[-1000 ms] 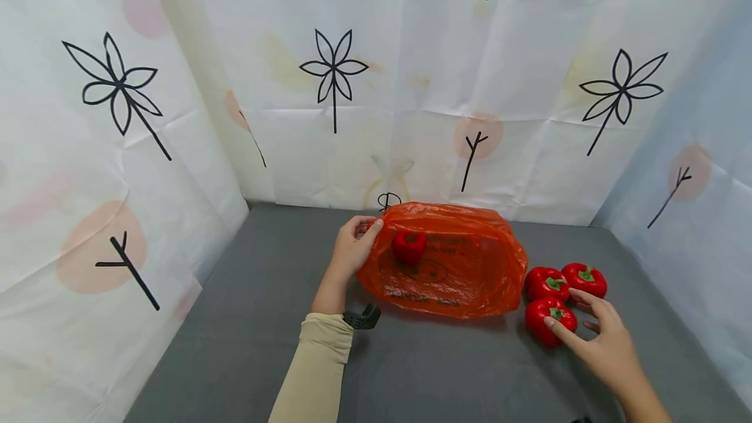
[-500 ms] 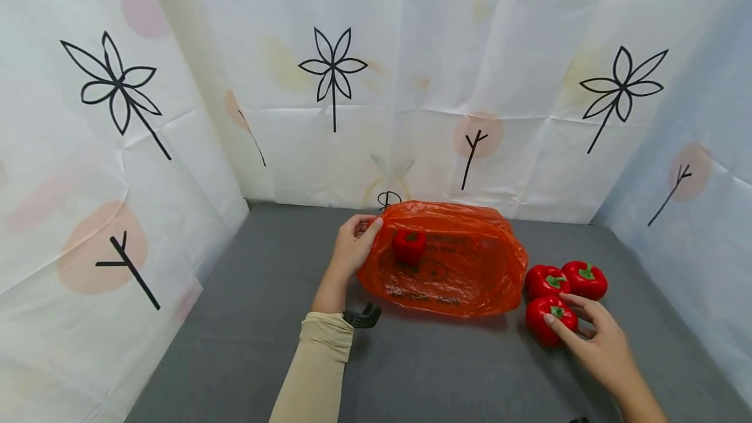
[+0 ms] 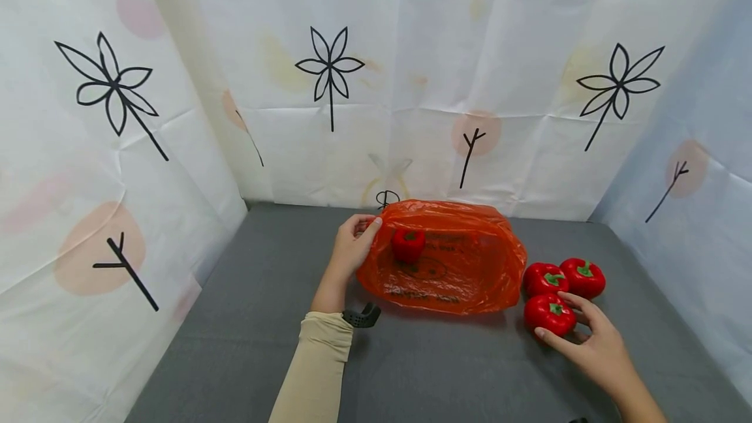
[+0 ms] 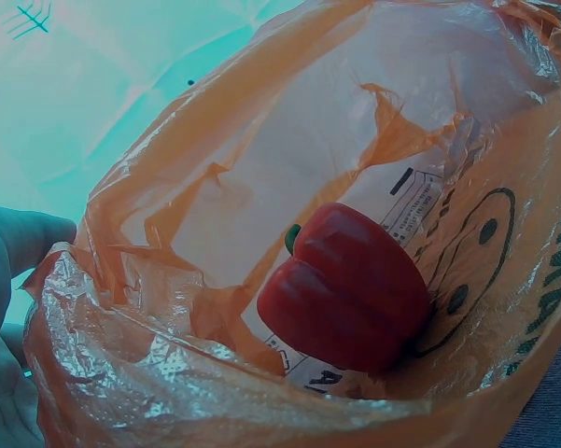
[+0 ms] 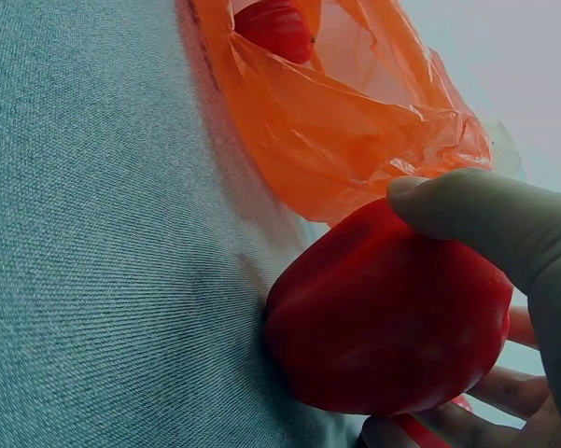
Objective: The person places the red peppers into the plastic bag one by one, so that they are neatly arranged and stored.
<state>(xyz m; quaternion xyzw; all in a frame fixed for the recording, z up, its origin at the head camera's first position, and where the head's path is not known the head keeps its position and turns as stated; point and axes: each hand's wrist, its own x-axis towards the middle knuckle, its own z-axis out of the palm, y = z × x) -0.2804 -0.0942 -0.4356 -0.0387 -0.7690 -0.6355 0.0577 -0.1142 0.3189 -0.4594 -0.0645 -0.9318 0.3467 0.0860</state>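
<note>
An orange plastic bag (image 3: 464, 273) lies with its mouth spread open, and inside it rests a red bell pepper (image 4: 345, 289). My left hand (image 3: 354, 247) pinches the left edge of the bag's rim between thumb and fingers. At the right, several red bell peppers stand close together on the table. My right hand (image 3: 593, 344) has its thumb and fingers round the nearest bell pepper (image 5: 392, 313), the thumb on its near side. Just behind that one are another bell pepper (image 3: 543, 278) and, farther right, a third bell pepper (image 3: 584, 277).
A grey cloth-covered table (image 3: 446, 371) spreads under everything. White patterned fabric (image 3: 399, 83) hangs behind it and along both sides. The bag reaches almost to the back fabric, and its right end is close beside the peppers.
My right thumb has shifted from the nearest pepper's top down to its near side, and the fingers have come round its far right side. The left hand stays on the bag.
</note>
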